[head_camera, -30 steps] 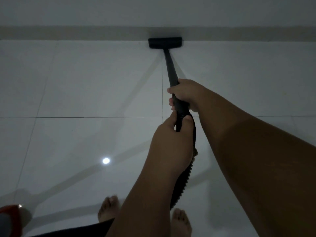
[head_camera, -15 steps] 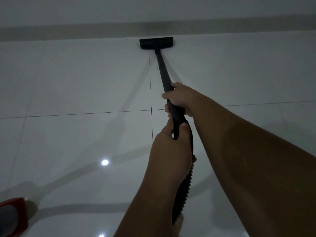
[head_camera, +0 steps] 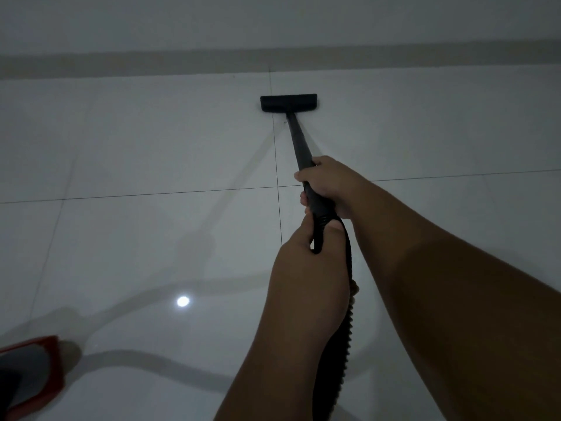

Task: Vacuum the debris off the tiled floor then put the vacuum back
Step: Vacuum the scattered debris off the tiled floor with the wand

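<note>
Glossy tiled floor — right hand, left hand grip slim black wand; ribbed hose, probably plastic.

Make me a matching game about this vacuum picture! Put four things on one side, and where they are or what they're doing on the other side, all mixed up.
Things:
1. nozzle
2. right hand
3. left hand
4. red object

Places or states:
A. grips the top end of the ribbed hose
B. bottom-left corner of the view
C. on the tiled floor, near the wall strip
D. grips the wand, farther forward

Pairs: 1-C, 2-D, 3-A, 4-B.
</note>
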